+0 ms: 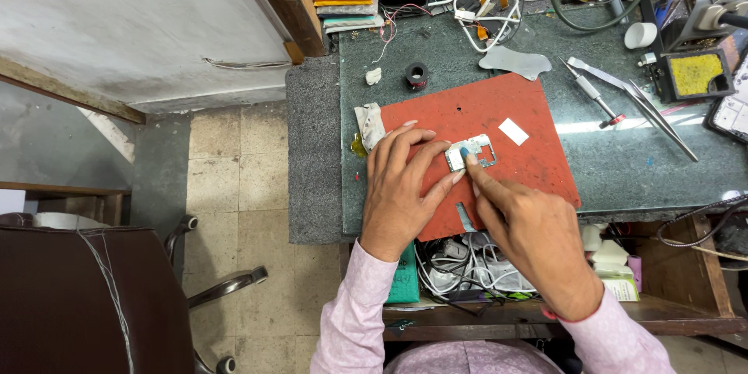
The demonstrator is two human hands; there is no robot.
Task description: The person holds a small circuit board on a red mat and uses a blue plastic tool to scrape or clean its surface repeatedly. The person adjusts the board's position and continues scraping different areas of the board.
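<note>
A small silvery circuit board lies on a red work mat on the dark green bench top. My left hand rests flat on the mat, its fingertips steadying the board's left edge. My right hand comes in from the lower right with its index fingertip pressed onto the board's top face. Neither hand wraps around anything. A small white rectangle lies on the mat to the right of the board.
Tweezers and a small screwdriver lie on the bench to the right. A yellow sponge tray, a black spool, a folded cloth and tangled cables are also about. An open shelf with wires lies below.
</note>
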